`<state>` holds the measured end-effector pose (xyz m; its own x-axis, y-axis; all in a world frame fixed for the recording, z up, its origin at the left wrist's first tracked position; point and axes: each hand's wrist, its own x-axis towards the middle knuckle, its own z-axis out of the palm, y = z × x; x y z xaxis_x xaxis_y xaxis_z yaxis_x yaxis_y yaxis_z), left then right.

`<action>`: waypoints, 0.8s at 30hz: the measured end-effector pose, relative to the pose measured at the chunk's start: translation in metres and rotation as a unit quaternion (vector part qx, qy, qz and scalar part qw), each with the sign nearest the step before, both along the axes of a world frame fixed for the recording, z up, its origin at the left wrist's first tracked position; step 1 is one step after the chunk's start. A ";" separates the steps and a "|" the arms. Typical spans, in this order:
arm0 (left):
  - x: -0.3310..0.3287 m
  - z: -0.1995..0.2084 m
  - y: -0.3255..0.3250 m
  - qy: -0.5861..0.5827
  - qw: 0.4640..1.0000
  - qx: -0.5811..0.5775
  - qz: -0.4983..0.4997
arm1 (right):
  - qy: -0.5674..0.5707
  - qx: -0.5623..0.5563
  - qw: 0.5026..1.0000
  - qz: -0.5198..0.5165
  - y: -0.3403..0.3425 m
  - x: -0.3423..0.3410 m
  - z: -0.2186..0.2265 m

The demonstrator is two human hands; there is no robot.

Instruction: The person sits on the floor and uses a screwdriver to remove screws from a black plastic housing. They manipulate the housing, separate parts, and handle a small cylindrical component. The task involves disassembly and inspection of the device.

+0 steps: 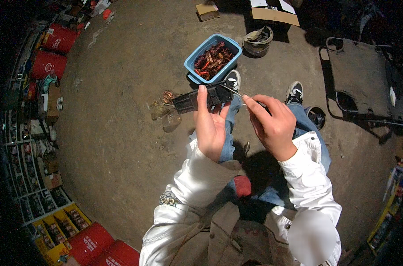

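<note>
- Left edge of the frame: metal shelving (26, 195) packed with small goods; red drums (49, 65) stand at upper left, and a yellow divided bin (61, 228) sits at lower left.
- Left of centre: clear plastic containers (159, 108) on the concrete floor (108, 146).
- Centre: a black plastic casing (188, 103), held up in the air by the left hand (209, 131), its fingers grasping it with the thumb over the top.
- Upper centre: a blue plastic tub (191, 57) of reddish-brown scraps.
- Right of centre: the right hand (272, 122), fingers pinching a slim metal tool (234, 91) whose tip reaches the casing's right end; a dark bucket (258, 48) stands above.
- Upper right: a dark folding chair (361, 75).
</note>
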<state>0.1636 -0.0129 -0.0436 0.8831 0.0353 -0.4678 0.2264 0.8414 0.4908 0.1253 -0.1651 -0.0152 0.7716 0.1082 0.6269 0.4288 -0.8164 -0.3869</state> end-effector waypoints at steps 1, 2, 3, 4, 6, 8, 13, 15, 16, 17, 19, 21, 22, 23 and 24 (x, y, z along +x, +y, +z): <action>0.000 -0.001 0.000 0.002 1.000 -0.001 -0.001 | 0.003 0.002 1.000 0.000 0.000 0.000 0.000; 0.000 -0.001 0.000 0.003 1.000 -0.002 -0.001 | -0.004 0.000 1.000 0.000 0.000 0.001 0.000; 0.001 -0.002 0.001 0.002 1.000 -0.003 -0.002 | -0.006 -0.003 1.000 -0.001 0.000 0.001 0.000; 0.001 -0.002 0.001 0.000 1.000 -0.004 -0.002 | -0.009 -0.003 1.000 -0.002 0.000 0.001 0.001; 0.001 -0.002 0.001 -0.004 1.000 -0.001 -0.002 | -0.005 -0.018 1.000 0.000 0.000 0.001 0.002; 0.001 -0.001 0.001 -0.012 1.000 0.007 -0.002 | 0.001 -0.025 1.000 0.001 0.000 0.000 0.003; 0.000 0.003 -0.002 -0.005 0.996 0.081 0.029 | 0.019 -0.031 0.999 -0.006 0.003 -0.005 0.006; 0.000 0.004 -0.006 -0.005 0.992 0.114 0.056 | 0.016 -0.040 0.999 -0.016 0.007 -0.007 0.006; 0.000 0.005 -0.008 -0.001 0.989 0.131 0.073 | 0.011 -0.045 0.999 -0.022 0.009 -0.008 0.006; 0.000 0.005 -0.010 0.008 0.985 0.148 0.087 | 0.013 -0.044 0.999 -0.025 0.011 -0.008 0.006; -0.001 0.007 -0.013 -0.005 0.981 0.169 0.100 | 0.008 -0.044 0.999 -0.031 0.014 -0.009 0.005; -0.002 0.009 -0.015 -0.017 0.977 0.181 0.113 | -0.003 -0.065 0.997 -0.036 0.017 -0.011 0.004; -0.001 0.009 -0.016 -0.023 0.976 0.182 0.121 | -0.008 -0.076 0.996 -0.039 0.018 -0.011 0.003; -0.001 0.010 -0.016 -0.028 0.975 0.181 0.127 | -0.008 -0.075 0.996 -0.039 0.019 -0.011 0.002; 0.000 0.010 -0.017 -0.027 0.975 0.182 0.128 | -0.008 -0.074 0.996 -0.040 0.021 -0.011 0.000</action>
